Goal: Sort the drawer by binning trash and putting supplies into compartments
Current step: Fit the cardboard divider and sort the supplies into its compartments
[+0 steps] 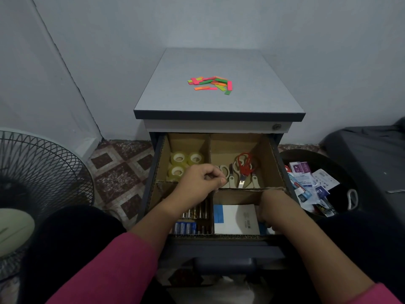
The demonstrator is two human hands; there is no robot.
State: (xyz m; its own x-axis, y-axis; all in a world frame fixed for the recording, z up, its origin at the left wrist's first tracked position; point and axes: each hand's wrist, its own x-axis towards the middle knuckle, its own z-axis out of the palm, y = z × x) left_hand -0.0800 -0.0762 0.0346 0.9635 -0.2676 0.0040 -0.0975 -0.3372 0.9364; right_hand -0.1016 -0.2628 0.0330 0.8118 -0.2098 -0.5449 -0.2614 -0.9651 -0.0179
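A: Head view, entry one. Drawer [162,150] open at frame centre, split by cardboard dividers [209,154] into four compartments. Contents?

B: Upper-left compartment: three rolls of clear tape [183,165]. Upper-right: scissors [243,170], one pair with red handles, the others beige, lying together. Lower-left: batteries [190,220], gold ones above blue ones. Lower-right: a white box [237,219] with a blue patch at its left edge.

A: Hands?

B: Left hand [200,183] hovers over the middle divider crossing, fingers curled, thumb against forefinger. Whether it pinches anything, I cannot tell. Right hand [272,207] reaches down into the lower-right compartment at the right side of the white box, fingers bent around something blue; the item itself is mostly hidden, so the grip is unconfirmed.

A: Surroundings?

B: Coloured paper strips [211,83] scattered on the cabinet top [252,95], upper centre. Dark bin [341,170] at right of frame holds wrappers and packaging [306,183]. Fan grille [37,172] at left. Pink sleeves [109,273] on both arms, lower frame.
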